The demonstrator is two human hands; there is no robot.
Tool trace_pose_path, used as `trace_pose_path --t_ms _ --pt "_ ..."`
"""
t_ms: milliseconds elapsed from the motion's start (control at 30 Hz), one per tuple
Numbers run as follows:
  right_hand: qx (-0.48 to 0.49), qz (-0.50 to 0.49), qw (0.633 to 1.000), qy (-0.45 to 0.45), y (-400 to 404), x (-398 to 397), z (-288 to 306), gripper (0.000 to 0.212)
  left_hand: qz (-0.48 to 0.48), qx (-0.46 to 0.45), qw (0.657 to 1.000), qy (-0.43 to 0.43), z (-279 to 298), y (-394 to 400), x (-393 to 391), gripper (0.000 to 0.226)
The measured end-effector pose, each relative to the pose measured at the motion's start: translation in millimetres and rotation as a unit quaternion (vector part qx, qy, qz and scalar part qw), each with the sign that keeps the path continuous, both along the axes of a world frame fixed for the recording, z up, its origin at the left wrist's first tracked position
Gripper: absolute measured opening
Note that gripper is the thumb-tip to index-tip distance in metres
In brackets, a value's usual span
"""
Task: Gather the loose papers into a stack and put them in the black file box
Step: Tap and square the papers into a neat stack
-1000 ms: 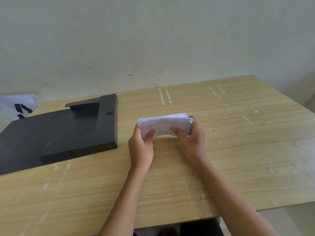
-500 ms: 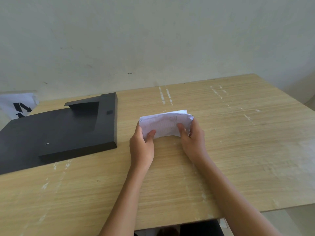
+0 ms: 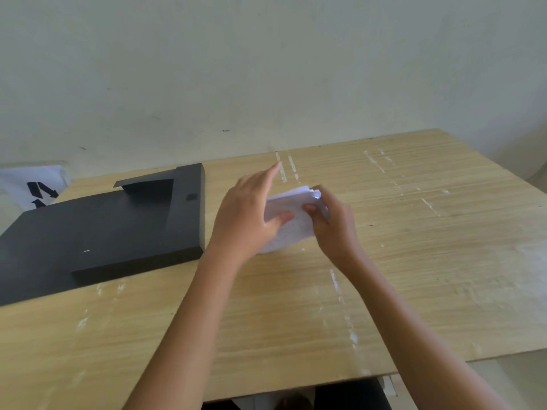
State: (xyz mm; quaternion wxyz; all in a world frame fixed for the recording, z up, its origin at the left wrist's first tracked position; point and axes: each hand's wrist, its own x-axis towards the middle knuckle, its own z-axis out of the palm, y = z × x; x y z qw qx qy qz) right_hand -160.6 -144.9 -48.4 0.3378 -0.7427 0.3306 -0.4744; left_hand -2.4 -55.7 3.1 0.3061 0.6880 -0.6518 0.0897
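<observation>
The left hand (image 3: 245, 214) has loosened since a moment ago, fingers now stretched past the papers (image 3: 291, 223), thumb still pressing them; the right hand (image 3: 334, 220) keeps pinching their edge. The stack is tilted over the table (image 3: 414, 261), beside the black file box (image 3: 97, 229), whose inside I cannot see.

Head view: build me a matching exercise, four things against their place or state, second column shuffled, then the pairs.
Column 1
1. black file box
2. paper stack
3. left hand
4. right hand

Column 2
A. grips the stack's right end
B. lies on the table's left part
C. fingers stretched out, thumb on the stack
D. held between both hands

Pairs: 1-B, 2-D, 3-C, 4-A
</observation>
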Motion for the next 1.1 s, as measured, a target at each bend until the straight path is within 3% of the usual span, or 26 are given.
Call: trace_pose_path --t_ms 67,167,267,333,400,533,667,867,1033,1100 --pt "-0.071 0.02 0.996 0.049 -3 -2 22 0.019 -0.001 0.023 0.999 0.048 5 -7 -1 0.072" --pt "-0.116 0.022 0.989 0.089 -8 -5 48 0.015 -0.009 0.013 0.972 0.236 0 -12 1 0.029" --pt "-0.013 -0.008 1.0 -0.027 0 -2 56 0.024 0.001 -0.06 0.922 0.383 -18 -13 -8 0.023" --pt "0.076 -0.013 0.991 -0.112 9 3 48 0.037 0.012 -0.098 0.891 0.442 -33 -11 -17 0.017" --pt "0.177 0.013 0.974 -0.14 20 9 37 0.048 0.025 -0.117 0.867 0.484 -48 -10 -24 0.015" --pt "0.285 0.073 0.934 -0.203 28 19 22 0.049 0.035 -0.129 0.854 0.503 -59 -8 -33 0.019" --pt "0.314 0.016 0.912 -0.262 31 29 29 0.051 0.05 -0.102 0.875 0.47 -55 -10 -35 0.022" --pt "0.307 -0.069 0.905 -0.286 33 40 32 0.042 0.032 -0.124 0.867 0.481 -46 -6 -54 0.037" --pt "0.287 -0.073 0.917 -0.266 34 39 30 0.028 0.119 -0.184 0.876 0.43 -46 -6 -60 0.022" --pt "0.273 -0.066 0.925 -0.257 32 38 31 0.028 0.113 -0.2 0.87 0.437 -44 -6 -60 0.019"
